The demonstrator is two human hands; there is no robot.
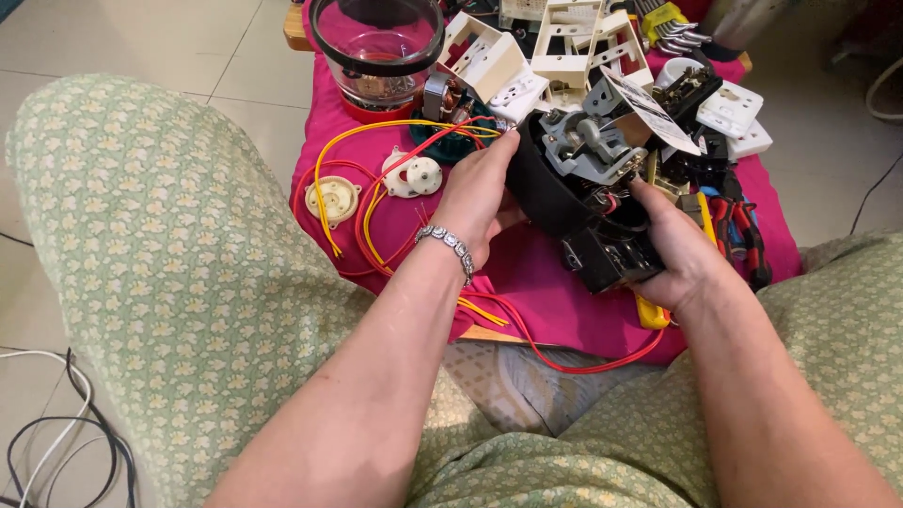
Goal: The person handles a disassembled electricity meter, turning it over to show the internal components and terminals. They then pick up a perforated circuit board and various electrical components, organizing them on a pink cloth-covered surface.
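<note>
We hold a black housing (583, 202) in both hands above the near edge of the pink-covered worktop (564, 301), its long axis slanting from upper left to lower right, the open side turned up and away so the grey motor (588, 146) inside faces the far clutter. Our left hand (475, 202) comes in from the lower left with the forearm rising steeply, palm against the housing's curved left wall, fingers wrapped over its rim; the grip is clamped on the housing, and a silver bracelet (450, 245) sits at the wrist. Our right hand (673, 249) reaches in from the lower right, cupping the lower boxy end from beneath, thumb laid on top, its grip likewise closed on the housing. Red and yellow wires (376, 202) trail off to the left, past two white discs (372, 188). A glass jar (376, 47) stands behind them, and white switch boxes (555, 47) lie beyond the housing.
</note>
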